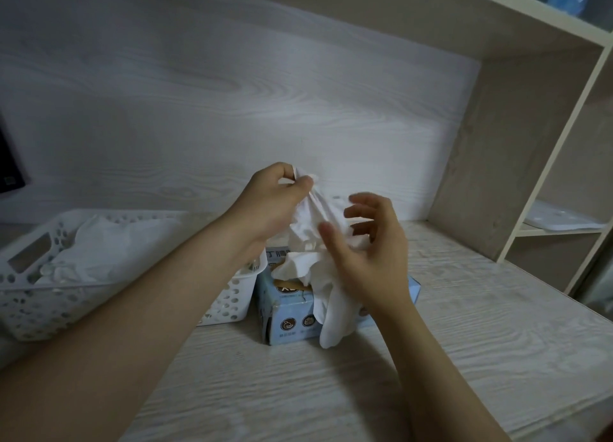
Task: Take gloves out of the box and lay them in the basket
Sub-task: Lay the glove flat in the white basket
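Gloves coming out of the box, one pinched and lifted

White perforated plastic basket [132, 213] sits toward the left edge of the pale wood-grain desktop [464, 325], just beside the box so the carry is short, and a heap of thin white gloves [109, 246] already lies in it. The left hand [275, 203] pinches a crumpled white glove [318, 209] by its top between thumb and fingers, raised above the light-blue cardboard box [285, 312] at mid-desktop, probably to draw it free of the opening. Another white glove [335, 319] trails over the box's front. The right hand [371, 259] hovers with fingers spread and loosely curved, gripping nothing, likely ready to separate the bunch.
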Demonstrator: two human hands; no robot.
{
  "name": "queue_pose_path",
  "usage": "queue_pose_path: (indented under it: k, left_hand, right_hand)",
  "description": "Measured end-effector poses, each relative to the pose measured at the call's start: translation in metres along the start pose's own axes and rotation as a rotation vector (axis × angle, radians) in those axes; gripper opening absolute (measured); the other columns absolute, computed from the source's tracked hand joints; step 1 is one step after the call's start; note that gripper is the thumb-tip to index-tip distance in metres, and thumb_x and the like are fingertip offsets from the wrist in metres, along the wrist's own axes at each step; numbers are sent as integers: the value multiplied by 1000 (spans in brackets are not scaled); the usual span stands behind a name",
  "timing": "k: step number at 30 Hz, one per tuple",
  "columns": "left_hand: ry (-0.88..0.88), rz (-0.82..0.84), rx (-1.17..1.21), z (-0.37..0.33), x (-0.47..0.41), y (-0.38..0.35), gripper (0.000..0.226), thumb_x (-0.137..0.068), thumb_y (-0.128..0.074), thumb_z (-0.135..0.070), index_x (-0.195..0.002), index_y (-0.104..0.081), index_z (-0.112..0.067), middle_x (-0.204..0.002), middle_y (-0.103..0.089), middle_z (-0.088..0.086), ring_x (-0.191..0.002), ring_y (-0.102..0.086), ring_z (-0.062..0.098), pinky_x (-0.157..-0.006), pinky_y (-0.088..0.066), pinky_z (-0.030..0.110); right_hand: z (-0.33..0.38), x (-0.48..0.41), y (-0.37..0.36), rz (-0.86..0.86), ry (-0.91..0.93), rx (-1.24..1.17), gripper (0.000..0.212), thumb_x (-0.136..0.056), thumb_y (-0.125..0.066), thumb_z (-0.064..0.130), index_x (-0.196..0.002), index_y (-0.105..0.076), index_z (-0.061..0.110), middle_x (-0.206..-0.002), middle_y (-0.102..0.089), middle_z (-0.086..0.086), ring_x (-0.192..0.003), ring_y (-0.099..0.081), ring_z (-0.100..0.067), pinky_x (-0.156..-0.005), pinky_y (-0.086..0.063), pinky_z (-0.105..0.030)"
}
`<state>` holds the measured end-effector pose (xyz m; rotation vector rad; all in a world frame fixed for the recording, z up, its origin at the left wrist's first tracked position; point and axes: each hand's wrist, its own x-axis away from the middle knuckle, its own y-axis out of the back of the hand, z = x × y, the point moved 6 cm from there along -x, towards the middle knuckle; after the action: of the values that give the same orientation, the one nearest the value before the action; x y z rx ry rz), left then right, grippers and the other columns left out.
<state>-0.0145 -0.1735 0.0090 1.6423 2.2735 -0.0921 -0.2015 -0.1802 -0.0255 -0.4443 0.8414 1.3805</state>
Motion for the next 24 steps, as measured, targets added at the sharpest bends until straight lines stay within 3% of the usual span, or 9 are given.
queue_pose_path:
  k: [3, 5, 9, 11, 13, 17, 21, 24]
  left_hand:
    - [-70, 54, 77, -9, 1, -1, 21, -106, -61, -31, -111, -69, -12, -108, -78, 9, -102, -74, 31, -89, -61, 43]
    - [-87, 95, 98, -11, 3, -4, 21, -108, -58, -27, -112, -67, -9, -109, -80, 8, -106, -74, 33, -91, -60, 50]
    - [-42, 102, 108, -9, 3, -8, 20, -107, -60, -28, -111, -69, -10, -101, -79, 7, -91, -75, 30, -75, -60, 37]
    - [-8, 136, -11, -7, 6, -9, 23, -97, -74, -35, -111, -70, -17, -98, -77, -2, -84, -71, 16, -71, -55, 25]
    - [20, 214, -148, -2, 10, -13, 41, -83, -87, -35, -117, -68, -24, -105, -77, -8, -90, -74, 7, -74, -55, 24]
    - [-42, 337, -468, 7, 21, -30, 64, -71, -91, -46, -126, -60, -32, -115, -66, -14, -100, -67, 6, -80, -58, 29]
    - [-119, 318, -736, 10, 23, -39, 52, -71, -86, -51, -106, -55, -27, -101, -61, -13, -89, -59, 7, -64, -43, 27]
    - [-132, 343, -821, 16, 24, -44, 53, -68, -82, -54, -101, -52, -26, -97, -62, -6, -88, -62, 17, -70, -53, 35]
  right_hand:
    - [-6, -3, -1, 46, -113, -111, 40, -102, -68, 39, -141, -59, 35, -97, -73, 4, -93, -70, -11, -78, -55, -23]
    - [-8, -4, -5, 97, -106, -96, 36, -105, -64, 34, -141, -62, 32, -87, -72, 0, -85, -70, -13, -75, -54, -23]
    - [-10, -8, -1, 31, -106, -174, 12, -103, -68, 17, -105, -80, 17, -90, -79, 4, -86, -73, -12, -75, -58, -31]
    - [-14, -9, 8, -82, -144, -241, 14, -105, -64, 15, -99, -77, 11, -87, -77, 4, -79, -70, -8, -69, -57, -28]
    - [-17, -10, 13, -153, -188, -275, 17, -107, -61, 17, -98, -72, 8, -82, -72, 5, -73, -64, -7, -65, -52, -27]
    - [-9, -11, 10, -145, -117, -178, 17, -107, -59, 19, -95, -69, 13, -85, -72, 7, -79, -66, -7, -69, -51, -26]
    - [7, -18, 9, -135, 0, -42, 16, -108, -58, 20, -97, -68, 14, -86, -71, 10, -83, -68, -9, -73, -52, -27]
    - [18, -23, 19, -358, 51, 78, 15, -108, -57, 19, -100, -68, 14, -83, -66, 16, -79, -65, -2, -68, -47, -18]
